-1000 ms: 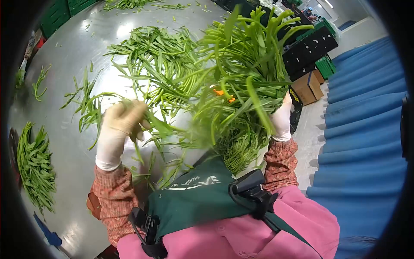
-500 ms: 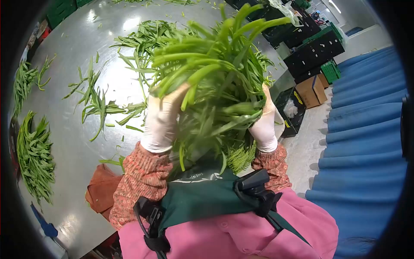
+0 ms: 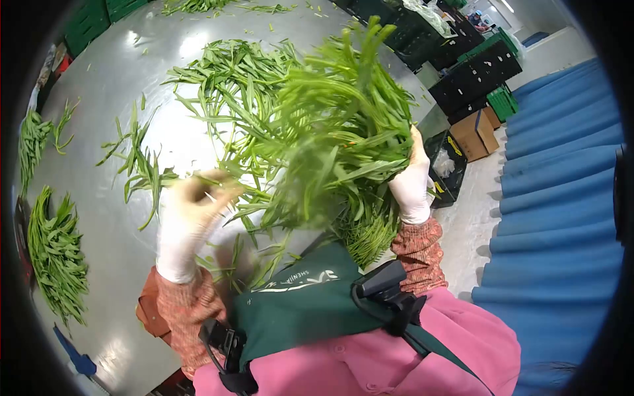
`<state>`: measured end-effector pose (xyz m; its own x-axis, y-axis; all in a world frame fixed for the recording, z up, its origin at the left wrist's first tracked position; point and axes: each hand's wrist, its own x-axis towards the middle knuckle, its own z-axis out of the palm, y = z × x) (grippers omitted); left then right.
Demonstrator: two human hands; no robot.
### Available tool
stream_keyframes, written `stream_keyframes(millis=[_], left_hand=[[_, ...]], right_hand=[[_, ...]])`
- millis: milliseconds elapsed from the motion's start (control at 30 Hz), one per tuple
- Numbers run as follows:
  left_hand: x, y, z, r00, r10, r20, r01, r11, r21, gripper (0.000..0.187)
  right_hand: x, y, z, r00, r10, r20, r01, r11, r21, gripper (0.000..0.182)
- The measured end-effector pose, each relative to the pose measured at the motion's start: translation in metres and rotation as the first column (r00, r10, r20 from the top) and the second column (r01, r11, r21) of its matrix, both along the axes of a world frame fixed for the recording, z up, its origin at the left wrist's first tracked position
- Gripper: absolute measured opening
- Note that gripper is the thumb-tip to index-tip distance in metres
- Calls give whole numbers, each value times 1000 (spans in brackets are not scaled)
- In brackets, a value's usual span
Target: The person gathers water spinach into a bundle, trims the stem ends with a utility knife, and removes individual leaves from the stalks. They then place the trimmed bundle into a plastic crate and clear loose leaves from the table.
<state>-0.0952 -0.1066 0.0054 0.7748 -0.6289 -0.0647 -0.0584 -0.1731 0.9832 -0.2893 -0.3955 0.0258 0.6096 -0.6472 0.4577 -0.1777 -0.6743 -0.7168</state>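
Observation:
My right hand (image 3: pixel 413 181), in a white glove, grips a big bunch of long-stemmed leafy greens (image 3: pixel 350 125) with narrow leaves, like water spinach. The thick stems point up and away from me, and part of the bunch is blurred. To the left of it, apart from the bunch, is my gloved left hand (image 3: pixel 195 211), its fingers curved and spread from the thumb, somewhat smeared by motion, with nothing plainly in them. Loose greens (image 3: pixel 228 79) lie spread on the metal table (image 3: pixel 105 218) beyond and beneath the bunch. More stems (image 3: pixel 366 241) sit close to my apron at the right.
A sorted bundle of greens (image 3: pixel 56 257) lies at the table's left, with a smaller one (image 3: pixel 33 145) behind it. A blue-handled tool (image 3: pixel 76 353) is at the near left. Black crates (image 3: pixel 475 76), a cardboard box (image 3: pixel 474 135) and a blue curtain (image 3: pixel 555 198) are on the right.
My left hand has come off the bunch and moved left and toward me. The bunch has shifted slightly right, held by my right hand alone, and its stems stand more upright.

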Motion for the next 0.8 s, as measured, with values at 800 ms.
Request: stream_keyframes(millis=[800], left_hand=[[-34, 7, 94, 919, 73, 387, -70, 997, -21, 34]], right_hand=[[13, 4, 24, 971, -21, -238, -160, 679, -717, 65]])
